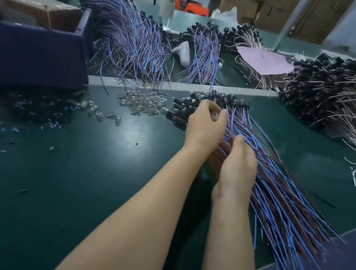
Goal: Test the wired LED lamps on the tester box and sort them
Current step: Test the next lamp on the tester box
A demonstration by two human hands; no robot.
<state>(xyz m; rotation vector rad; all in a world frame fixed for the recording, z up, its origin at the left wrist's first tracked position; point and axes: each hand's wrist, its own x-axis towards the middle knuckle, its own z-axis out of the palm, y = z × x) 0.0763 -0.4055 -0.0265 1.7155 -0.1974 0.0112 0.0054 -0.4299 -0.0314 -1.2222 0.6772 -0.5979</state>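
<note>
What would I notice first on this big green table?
The left hand and right hand hold a fan of blue and brown wired lamps in the middle of the green table. Big heaps lie around: a purple-blue pile at the back left, a white-wired pile on the right.

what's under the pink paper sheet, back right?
A bundle of white-wired lamps: black heads show past the far edge of the pink sheet, wire ends past its near edge. The bundle's middle is covered.

Assembly workshop, green workbench (48,184), heaps of wired lamps (131,41), cardboard cartons (263,1) behind
</note>
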